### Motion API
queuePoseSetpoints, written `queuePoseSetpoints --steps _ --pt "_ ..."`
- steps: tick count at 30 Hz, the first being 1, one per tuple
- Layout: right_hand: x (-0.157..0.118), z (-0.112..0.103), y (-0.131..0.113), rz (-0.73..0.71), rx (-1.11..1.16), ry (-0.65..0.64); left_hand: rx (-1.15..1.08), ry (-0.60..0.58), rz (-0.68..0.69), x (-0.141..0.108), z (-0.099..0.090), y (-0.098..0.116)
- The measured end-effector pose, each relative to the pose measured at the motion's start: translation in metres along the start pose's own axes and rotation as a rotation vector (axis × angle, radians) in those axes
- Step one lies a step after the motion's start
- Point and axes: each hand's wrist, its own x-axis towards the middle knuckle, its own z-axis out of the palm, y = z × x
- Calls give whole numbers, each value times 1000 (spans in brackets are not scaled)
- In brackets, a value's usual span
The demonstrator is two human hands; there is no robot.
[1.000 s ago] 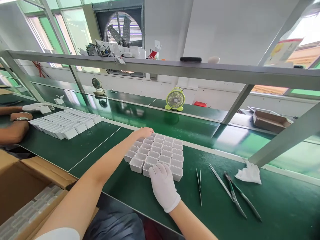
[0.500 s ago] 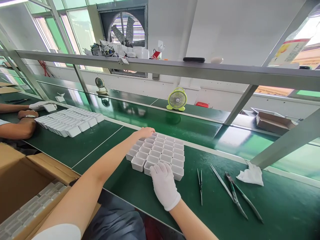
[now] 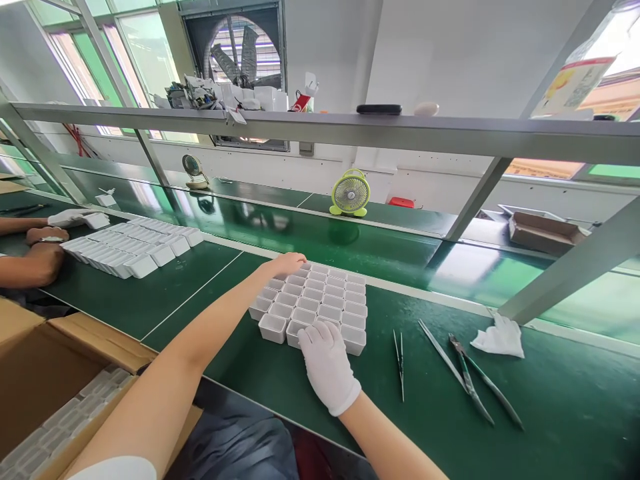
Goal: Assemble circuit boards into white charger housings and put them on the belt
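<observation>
A block of white open-topped boxes (image 3: 309, 295) stands in close rows on the green table. At its far left corner is my bare left hand (image 3: 289, 263), touching the boxes there, with its fingers bent and their tips partly hidden. My right hand (image 3: 327, 363), in a white glove, rests with curled fingers on the near edge of the block, over the front boxes. Whether it grips one box cannot be made out. One box (image 3: 273, 327) sits at the near left corner of the block, left of the glove.
Tweezers (image 3: 400, 365), longer tweezers (image 3: 443, 352) and pliers (image 3: 483, 380) lie at the right, near a crumpled white cloth (image 3: 500, 337). A carton (image 3: 95, 340) with clear boxes is at the lower left. Another person's hands are beside more white boxes (image 3: 133, 247). A shelf beam (image 3: 320, 131) crosses above.
The view has shifted slightly, so the scene sits a little higher and further left. Both hands keep nearly the same places on the boxes.
</observation>
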Motion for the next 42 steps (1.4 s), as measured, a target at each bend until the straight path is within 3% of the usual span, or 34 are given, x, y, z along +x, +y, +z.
queuePoseSetpoints --steps 12,16,18,20,24,42 --pt "3 -8 -2 -3 -2 -11 114 50 42 4 0 -4" --pt "2 -17 -15 -241 52 -65 151 29 43 8 1 -8" --pt "1 -18 -17 -400 107 -148 158 18 47 8 2 -9" --pt "0 -19 -16 -461 146 -244 164 11 49 8 3 -7" --pt "-1 -18 -8 -420 191 -337 179 -5 39 7 2 -3" --pt "-6 -3 -13 -333 172 -290 188 -31 23 8 1 1"
